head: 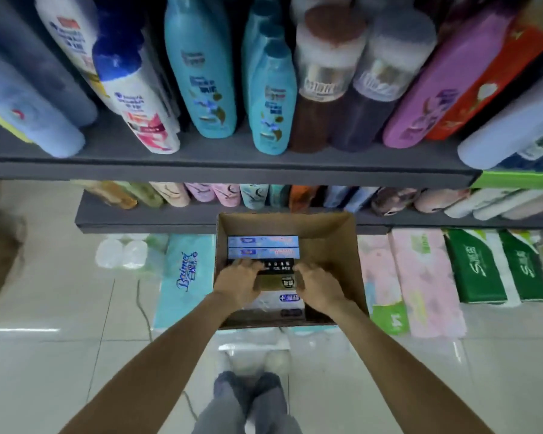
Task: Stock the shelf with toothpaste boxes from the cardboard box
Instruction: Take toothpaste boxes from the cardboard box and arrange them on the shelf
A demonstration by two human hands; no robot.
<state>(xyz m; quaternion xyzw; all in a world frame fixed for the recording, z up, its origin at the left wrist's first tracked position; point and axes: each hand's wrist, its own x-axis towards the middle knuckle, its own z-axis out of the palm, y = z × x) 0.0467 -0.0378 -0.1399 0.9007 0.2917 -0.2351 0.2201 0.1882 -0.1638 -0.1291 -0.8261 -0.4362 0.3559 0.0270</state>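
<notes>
Both hands are down inside the cardboard box (326,233), which stands open on the floor (60,308) in front of the lowest shelf (145,219). The toothpaste boxes lie flat in the left half of the cardboard box, one behind the other, and each has its long axis running from the left wall toward the middle, so parallel to the shelf edge.

The left hand (237,285) has its fingers curled over the left end of the gold toothpaste box (278,281). The right hand (318,288) comes at the right end of the same box, with its fingers bent against that end. So the grip is at the two short ends, one hand on each, and the box lies between the palms. I judge that both hands hold it, but the thumbs are hidden and I cannot tell how firm the hold is.

A dark toothpaste box (278,265) lies just behind the gold one, partly under the fingertips of the left hand. Two blue toothpaste boxes (263,247) lie behind that, touching each other, near the far wall. A white toothpaste box (282,300) lies nearer to the person, just beside the gold one.

The right half of the cardboard box shows only its bare bottom. The gold box is about equally near to both hands, so neither arm has an advantage. The coming move seems to be a straight lift upward, keeping the long axis level, and then forward to the shelf. The neighbours on both sides lie close, so they may shift with it.
</notes>
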